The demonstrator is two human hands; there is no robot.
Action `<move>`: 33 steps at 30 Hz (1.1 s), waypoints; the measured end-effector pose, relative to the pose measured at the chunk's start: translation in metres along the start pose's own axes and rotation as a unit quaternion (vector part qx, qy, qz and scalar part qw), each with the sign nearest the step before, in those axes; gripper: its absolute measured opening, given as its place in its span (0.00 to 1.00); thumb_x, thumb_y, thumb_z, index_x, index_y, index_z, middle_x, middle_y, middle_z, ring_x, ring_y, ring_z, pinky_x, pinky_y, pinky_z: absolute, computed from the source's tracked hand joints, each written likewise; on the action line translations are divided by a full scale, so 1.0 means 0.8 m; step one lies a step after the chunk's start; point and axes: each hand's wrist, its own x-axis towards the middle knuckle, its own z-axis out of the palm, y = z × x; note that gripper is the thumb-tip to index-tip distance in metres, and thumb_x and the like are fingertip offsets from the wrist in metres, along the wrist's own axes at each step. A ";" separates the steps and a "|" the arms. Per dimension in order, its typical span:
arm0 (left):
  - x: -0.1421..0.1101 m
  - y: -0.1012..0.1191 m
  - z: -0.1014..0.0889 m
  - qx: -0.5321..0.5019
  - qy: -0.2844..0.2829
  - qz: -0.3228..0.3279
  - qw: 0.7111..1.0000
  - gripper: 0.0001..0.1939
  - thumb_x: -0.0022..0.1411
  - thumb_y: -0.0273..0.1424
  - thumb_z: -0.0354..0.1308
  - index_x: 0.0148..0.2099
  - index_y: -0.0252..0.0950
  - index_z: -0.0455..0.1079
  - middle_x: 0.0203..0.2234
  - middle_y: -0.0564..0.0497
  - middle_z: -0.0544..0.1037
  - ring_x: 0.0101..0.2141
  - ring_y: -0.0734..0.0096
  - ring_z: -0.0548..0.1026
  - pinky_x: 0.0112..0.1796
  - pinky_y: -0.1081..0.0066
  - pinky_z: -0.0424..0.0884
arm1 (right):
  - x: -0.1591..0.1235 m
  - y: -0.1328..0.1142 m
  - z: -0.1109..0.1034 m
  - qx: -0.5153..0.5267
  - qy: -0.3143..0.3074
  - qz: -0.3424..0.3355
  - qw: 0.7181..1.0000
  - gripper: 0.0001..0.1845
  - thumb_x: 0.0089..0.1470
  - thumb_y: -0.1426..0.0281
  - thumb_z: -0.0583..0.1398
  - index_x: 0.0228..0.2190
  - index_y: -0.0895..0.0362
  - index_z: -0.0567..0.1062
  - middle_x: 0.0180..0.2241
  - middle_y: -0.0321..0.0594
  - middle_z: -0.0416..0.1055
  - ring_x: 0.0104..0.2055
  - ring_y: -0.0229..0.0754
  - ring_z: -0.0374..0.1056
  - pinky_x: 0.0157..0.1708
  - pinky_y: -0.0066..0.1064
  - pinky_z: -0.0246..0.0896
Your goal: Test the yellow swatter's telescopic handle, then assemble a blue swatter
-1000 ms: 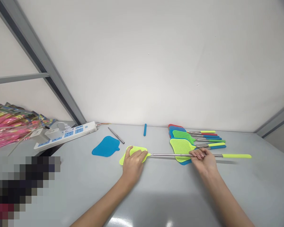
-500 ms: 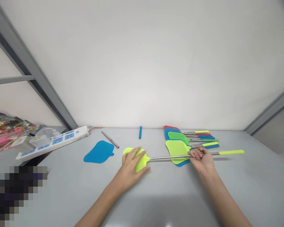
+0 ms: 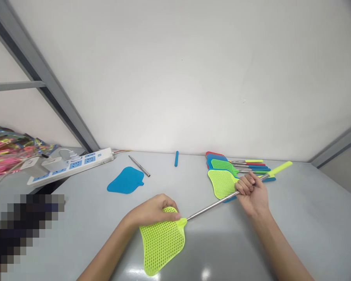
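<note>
Lime-green mesh fly swatter [image 3: 162, 242]: left hand [image 3: 153, 210] pinching head edge, right hand [image 3: 251, 193] clenching steel handle [image 3: 213, 207]

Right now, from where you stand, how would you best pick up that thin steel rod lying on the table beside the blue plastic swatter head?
Probably pinch the thin steel rod around its middle, coming down from above and slightly from its right. It lies flat and slanted on the grey table, so fingers can't easily get under it, and the right side keeps clear of the blue plastic swatter head.
</note>
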 end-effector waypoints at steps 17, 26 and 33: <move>-0.001 -0.010 -0.005 -0.187 -0.169 -0.020 0.967 0.17 0.52 0.41 0.50 0.37 0.35 0.70 0.28 0.49 0.74 0.27 0.72 0.72 0.26 0.76 0.66 | 0.008 -0.015 -0.011 0.036 0.011 0.017 0.999 0.15 0.48 0.73 0.52 0.15 0.57 0.52 0.12 0.25 0.37 0.11 0.28 0.37 0.10 0.22 0.41; 0.000 -0.001 -0.006 -0.210 -0.127 0.018 0.969 0.16 0.52 0.39 0.51 0.40 0.35 0.67 0.34 0.47 0.73 0.31 0.71 0.71 0.28 0.76 0.66 | 0.009 -0.014 -0.011 0.036 0.021 0.023 0.999 0.14 0.47 0.74 0.52 0.16 0.57 0.52 0.12 0.26 0.37 0.12 0.28 0.37 0.10 0.22 0.41; 0.001 -0.005 -0.011 -0.237 -0.087 0.009 0.968 0.17 0.53 0.40 0.48 0.37 0.33 0.69 0.31 0.46 0.74 0.28 0.71 0.72 0.28 0.75 0.66 | 0.011 -0.015 -0.013 0.042 0.034 0.029 0.998 0.14 0.47 0.74 0.52 0.16 0.57 0.52 0.13 0.26 0.36 0.12 0.29 0.37 0.10 0.22 0.41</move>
